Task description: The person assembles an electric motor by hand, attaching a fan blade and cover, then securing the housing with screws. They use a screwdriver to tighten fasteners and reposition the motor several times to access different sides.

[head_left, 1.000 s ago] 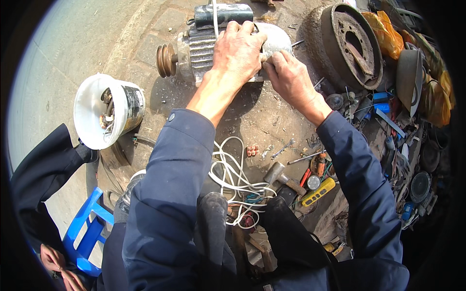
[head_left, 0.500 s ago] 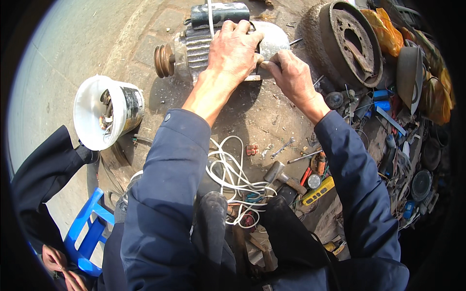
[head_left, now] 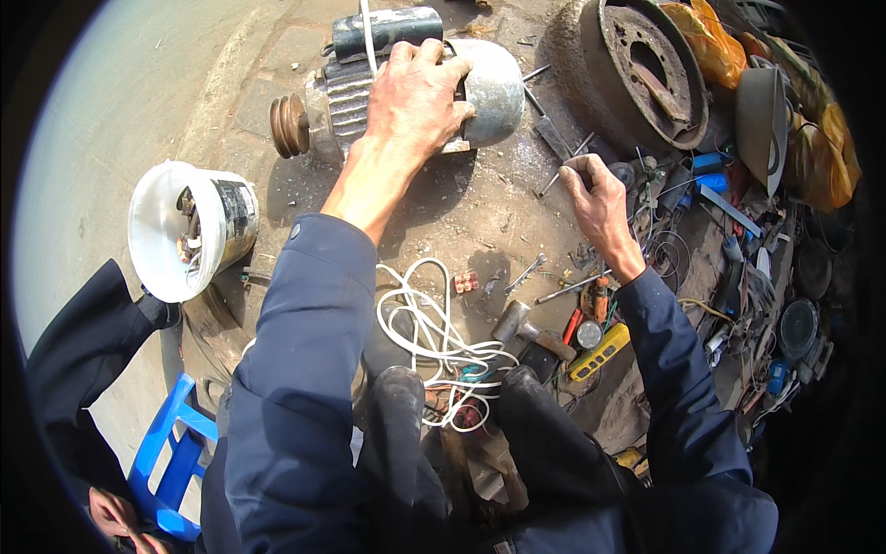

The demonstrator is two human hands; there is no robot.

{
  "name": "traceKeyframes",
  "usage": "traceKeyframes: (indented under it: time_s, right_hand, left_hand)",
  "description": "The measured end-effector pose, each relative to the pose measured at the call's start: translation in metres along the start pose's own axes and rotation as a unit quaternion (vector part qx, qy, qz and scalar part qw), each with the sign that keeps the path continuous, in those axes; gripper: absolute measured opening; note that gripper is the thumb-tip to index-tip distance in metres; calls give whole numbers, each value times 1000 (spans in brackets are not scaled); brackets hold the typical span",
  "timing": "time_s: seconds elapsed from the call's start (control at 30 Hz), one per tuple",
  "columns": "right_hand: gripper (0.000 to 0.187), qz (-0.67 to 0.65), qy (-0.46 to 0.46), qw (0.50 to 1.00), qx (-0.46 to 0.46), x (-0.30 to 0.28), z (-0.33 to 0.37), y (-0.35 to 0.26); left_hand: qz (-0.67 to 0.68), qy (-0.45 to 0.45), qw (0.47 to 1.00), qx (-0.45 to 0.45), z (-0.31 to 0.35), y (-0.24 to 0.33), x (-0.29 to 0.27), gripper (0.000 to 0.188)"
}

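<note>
An electric motor [head_left: 347,109] with a ribbed grey housing lies on the ground ahead of me. A rusty pulley [head_left: 289,126] is at its left end, a rounded metal cover [head_left: 494,92] at its right end and a dark cylinder [head_left: 388,31] on top. My left hand [head_left: 411,102] grips the motor's body, fingers curled over it beside the cover. My right hand [head_left: 598,205] is away from the motor, its thumb and fingers pinched together. What they hold, if anything, is hidden. A dark flat-ended tool [head_left: 552,138] and thin rods lie close to those fingertips.
A white bucket [head_left: 146,231] with metal parts stands left, near another person's sleeve [head_left: 88,323] and a blue stool [head_left: 175,452]. White cable [head_left: 429,337], a hammer [head_left: 531,332] and a wrench [head_left: 526,273] lie before my knees. A rusty wheel rim [head_left: 614,74] and piled scrap fill the right.
My right hand has left the motor's cover and moved right and toward me. My left hand stays on the motor. The whole view has shifted slightly.
</note>
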State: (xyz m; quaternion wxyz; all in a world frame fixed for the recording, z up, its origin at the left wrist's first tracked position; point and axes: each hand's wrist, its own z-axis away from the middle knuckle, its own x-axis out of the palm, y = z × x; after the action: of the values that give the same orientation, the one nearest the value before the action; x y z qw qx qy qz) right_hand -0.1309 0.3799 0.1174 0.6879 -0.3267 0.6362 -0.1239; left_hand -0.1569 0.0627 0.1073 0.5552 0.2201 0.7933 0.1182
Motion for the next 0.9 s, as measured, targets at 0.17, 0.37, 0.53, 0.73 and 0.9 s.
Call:
traceKeyframes:
  time_s: [0.17,0.37,0.53,0.73,0.9]
  right_hand:
    - [25,73,9,960,270,-47,115,82]
    - [33,232,-65,938,251,-54,215,140]
    - [38,213,-133,919,304,-29,237,156]
    - [39,77,23,970,230,-77,208,70]
    - [47,30,21,998,52,-135,139,-52]
  left_hand:
    - [-8,-14,1000,19,1,-5,2,56]
    - [-34,-35,998,26,-3,-4,-1,57]
    - [-22,-38,999,22,-3,-2,-4,58]
    - [-4,-10,1000,15,-1,-1,-2,56]
    - [-6,-16,1000,4,-1,1,-4,58]
